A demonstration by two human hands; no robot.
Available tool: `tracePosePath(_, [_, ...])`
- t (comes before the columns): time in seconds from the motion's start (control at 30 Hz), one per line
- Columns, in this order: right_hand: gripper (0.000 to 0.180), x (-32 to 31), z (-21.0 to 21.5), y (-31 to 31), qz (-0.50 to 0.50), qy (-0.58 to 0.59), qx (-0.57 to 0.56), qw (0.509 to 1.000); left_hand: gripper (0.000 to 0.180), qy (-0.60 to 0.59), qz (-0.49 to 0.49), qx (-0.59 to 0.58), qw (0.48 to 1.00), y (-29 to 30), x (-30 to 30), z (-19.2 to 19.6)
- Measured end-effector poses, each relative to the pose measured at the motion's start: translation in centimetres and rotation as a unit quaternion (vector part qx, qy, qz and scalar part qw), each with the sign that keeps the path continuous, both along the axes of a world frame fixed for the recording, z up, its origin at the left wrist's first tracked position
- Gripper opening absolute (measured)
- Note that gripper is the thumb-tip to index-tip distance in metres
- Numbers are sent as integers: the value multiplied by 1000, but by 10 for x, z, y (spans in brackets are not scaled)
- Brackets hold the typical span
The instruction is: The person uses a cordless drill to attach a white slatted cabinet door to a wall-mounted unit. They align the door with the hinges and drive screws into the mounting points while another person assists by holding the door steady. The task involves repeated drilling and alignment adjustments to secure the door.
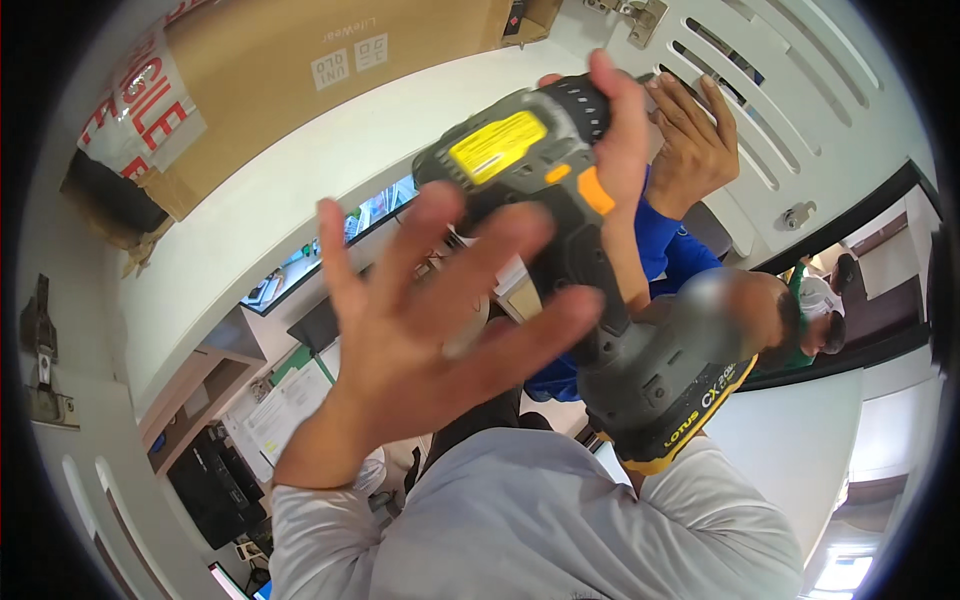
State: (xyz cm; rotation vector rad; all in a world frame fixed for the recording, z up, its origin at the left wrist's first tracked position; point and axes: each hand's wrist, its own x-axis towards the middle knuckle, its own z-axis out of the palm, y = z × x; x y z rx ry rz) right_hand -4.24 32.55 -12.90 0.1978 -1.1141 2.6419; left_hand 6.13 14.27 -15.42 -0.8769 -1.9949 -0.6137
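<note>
Light grey long sleeves [520, 530], bare hands

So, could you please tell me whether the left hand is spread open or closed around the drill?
Spread open: the left hand has its fingers fanned apart in front of the cordless drill, not wrapped around it.

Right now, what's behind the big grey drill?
Behind the drill, another person's hand in a blue sleeve reaches the white slatted panel. The drill's tip is hidden.

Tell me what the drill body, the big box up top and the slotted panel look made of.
Drill: matte dark grey moulded plastic, probably with rubbery grip ribs, orange and yellow accents. Box: brown corrugated cardboard, judging by torn, creased corners and tape. Slotted panel: smooth white painted surface with cut slots and metal fittings; wood or metal underneath is unclear.
</note>
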Motion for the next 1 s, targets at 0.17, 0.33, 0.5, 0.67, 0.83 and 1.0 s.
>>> tracePosePath(0.17, [31,14,4,-5,-97,33,219,970,27,147,-6,-45,988,29,-46,14])
tracePosePath(0.33, [34,17,7,-10,-75,39,277,957,31,123,-59,-81,987,25,-43,27])
tracePosePath(0.5, [50,16,-27,7,134,63,-9,989,31,113,-89,-22,989,22,-48,23])
tracePosePath(0.67, [38,84,-115,19,172,-74,44,981,29,-91,-140,181,969,18,-27,36])
tracePosePath(0.83, [32,142,-166,14,256,-255,64,930,29,-235,-320,412,820,22,-25,43])
tracePosePath(1.0, [12,124,-120,29,214,-120,17,969,23,-220,-327,462,795,21,-25,39])
